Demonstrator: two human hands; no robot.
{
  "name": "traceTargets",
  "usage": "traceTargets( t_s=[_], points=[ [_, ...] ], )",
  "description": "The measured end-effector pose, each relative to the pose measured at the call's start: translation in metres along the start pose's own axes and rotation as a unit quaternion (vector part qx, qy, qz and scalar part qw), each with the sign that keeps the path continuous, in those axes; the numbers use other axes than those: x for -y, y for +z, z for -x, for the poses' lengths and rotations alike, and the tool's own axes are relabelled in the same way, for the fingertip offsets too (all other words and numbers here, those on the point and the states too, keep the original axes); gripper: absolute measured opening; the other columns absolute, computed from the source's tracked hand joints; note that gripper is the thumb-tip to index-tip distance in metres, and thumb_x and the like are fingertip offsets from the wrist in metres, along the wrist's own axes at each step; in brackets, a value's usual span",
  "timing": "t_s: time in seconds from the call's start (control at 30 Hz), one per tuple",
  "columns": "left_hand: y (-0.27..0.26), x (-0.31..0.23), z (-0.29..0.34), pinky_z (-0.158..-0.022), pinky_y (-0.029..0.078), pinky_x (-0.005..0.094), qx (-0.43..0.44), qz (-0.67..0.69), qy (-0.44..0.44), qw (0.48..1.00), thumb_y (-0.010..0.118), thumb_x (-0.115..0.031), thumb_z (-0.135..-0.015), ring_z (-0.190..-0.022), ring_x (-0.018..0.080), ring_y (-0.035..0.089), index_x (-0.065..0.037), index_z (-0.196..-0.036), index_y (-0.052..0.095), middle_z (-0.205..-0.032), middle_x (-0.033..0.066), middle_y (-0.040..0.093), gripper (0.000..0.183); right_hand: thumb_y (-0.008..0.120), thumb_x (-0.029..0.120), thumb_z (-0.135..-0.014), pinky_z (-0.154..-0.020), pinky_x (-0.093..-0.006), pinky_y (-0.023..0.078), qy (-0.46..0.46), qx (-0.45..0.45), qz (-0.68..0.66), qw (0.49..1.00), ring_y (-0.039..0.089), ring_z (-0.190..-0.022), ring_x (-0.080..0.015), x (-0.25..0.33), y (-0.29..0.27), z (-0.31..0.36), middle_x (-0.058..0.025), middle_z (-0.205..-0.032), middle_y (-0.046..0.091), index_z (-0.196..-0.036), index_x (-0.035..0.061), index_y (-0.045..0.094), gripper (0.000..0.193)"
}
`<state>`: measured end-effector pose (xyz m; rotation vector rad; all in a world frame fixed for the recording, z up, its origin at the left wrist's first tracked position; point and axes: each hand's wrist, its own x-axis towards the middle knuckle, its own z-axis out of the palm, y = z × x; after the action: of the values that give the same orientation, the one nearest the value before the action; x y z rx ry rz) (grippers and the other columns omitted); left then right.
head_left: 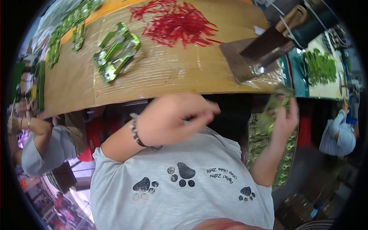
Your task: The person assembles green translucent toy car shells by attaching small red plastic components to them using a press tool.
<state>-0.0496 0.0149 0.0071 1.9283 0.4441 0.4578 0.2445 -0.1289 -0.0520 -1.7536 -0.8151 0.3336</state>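
Observation:
My left hand (pixel 178 118), blurred by motion, hangs in front of my shirt near the table's front edge. Its fingers curl loosely, thumb a little apart, and nothing shows in them. Out to the right, my right hand (pixel 286 117) grips a shiny green plastic part (pixel 269 111), also smeared. Below that hand, beside the table, a long stack or tray of similar green parts (pixel 281 165) is partly covered by my forearm. On the cardboard-topped table (pixel 161 78) lie several loose green parts (pixel 117 51) at left and a pile of thin red strips (pixel 178 25) at the back.
A brown metal plate with a dark upright fixture (pixel 268 50) stands at the table's right. Beyond it, small green pieces (pixel 320 66) lie on a white surface. More green parts (pixel 78 13) line the far left. Other people sit at left (pixel 53 145) and right (pixel 337 134).

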Motion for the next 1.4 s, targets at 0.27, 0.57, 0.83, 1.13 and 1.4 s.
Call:
traceTargets(
  t_s=[0.27, 0.57, 0.83, 1.13, 1.4],
  points=[
    [-0.107, 0.038, 0.031, -0.089, 0.046, 0.0426, -0.37, -0.525, 0.009, 0.766, 0.077, -0.028, -0.077, -0.102, 0.0347, 0.058, -0.002, -0.12, 0.058, -0.113, 0.0144, 0.063, 0.053, 0.064, 0.016, -0.089, -0.079, -0.0405, 0.047, -0.224, -0.082, 0.482, 0.843, 0.06, -0.089, -0.0312, -0.069, -0.093, -0.182, -0.016, -0.095, 0.061, -0.118, 0.0015, 0.063, 0.032],
    [-0.1, 0.061, 0.048, -0.083, 0.05, 0.039, -0.356, -0.435, -0.091, 0.822, 0.081, -0.026, -0.073, -0.1, 0.0342, 0.061, -0.002, -0.122, 0.056, -0.107, 0.0169, 0.064, 0.06, 0.072, 0.027, -0.086, -0.078, -0.0341, 0.048, -0.248, -0.309, 0.41, 0.821, 0.06, -0.09, -0.0243, -0.012, -0.075, -0.185, -0.019, -0.103, 0.061, -0.116, -0.005, 0.059, 0.046],
    [-0.089, 0.062, 0.06, -0.086, 0.05, 0.0375, -0.349, -0.41, -0.013, 0.843, 0.084, -0.016, -0.068, -0.1, 0.0333, 0.062, -0.003, -0.122, 0.056, -0.111, 0.0166, 0.064, 0.063, 0.068, 0.005, -0.07, -0.061, -0.0377, 0.045, -0.641, 0.124, 0.095, 0.751, 0.055, -0.069, -0.0249, 0.106, 0.084, 0.015, -0.0095, -0.077, 0.055, -0.08, 0.005, 0.067, 0.01],
    [-0.086, 0.074, 0.066, -0.094, 0.047, 0.04, -0.376, -0.392, 0.054, 0.838, 0.085, -0.012, -0.067, -0.113, 0.0336, 0.058, -0.005, -0.123, 0.05, -0.126, 0.0139, 0.06, 0.067, 0.066, 0.028, -0.085, -0.094, -0.0445, 0.035, -0.432, 0.164, 0.318, 0.828, 0.044, -0.113, -0.0294, 0.11, 0.218, 0.013, -0.0071, -0.127, 0.048, -0.116, 0.0163, 0.067, 0.033],
    [-0.087, 0.076, 0.077, -0.095, 0.047, 0.0404, -0.385, -0.397, 0.098, 0.828, 0.086, -0.009, -0.065, -0.111, 0.0298, 0.059, -0.004, -0.122, 0.049, -0.123, 0.0133, 0.06, 0.068, 0.064, 0.034, -0.086, -0.097, -0.0457, 0.032, -0.396, 0.164, 0.33, 0.841, 0.043, -0.113, -0.0287, 0.108, 0.222, 0.011, -0.0073, -0.125, 0.048, -0.116, 0.0178, 0.068, 0.035]
  ],
)
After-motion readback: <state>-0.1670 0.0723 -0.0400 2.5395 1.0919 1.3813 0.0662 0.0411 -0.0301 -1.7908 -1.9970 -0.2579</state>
